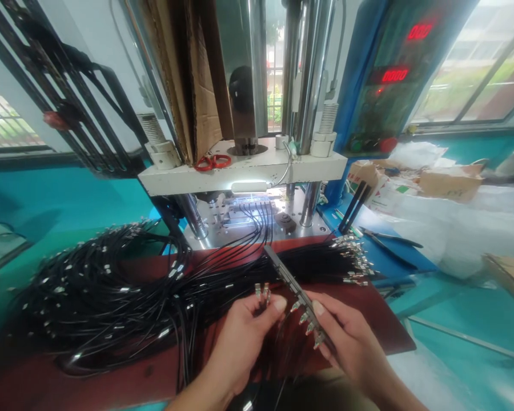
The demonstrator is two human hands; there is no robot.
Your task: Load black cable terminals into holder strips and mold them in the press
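A: what's the spot like?
B: reddish board (pixel 381 328) in front of a press (pixel 180 180), windows (pixel 484 80) beyond; black cables (pixel 107 297) heap up left; board surface shows at the right corner
A: and the hands?
B: left hand (pixel 242 337) pinches small metal connectors (pixel 257 290); right hand (pixel 353 337) grips a slotted dark bar (pixel 288 278), slanted over the board

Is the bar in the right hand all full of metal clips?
Only partly: some clips stick out of the bar near the right hand; none show along its far end.
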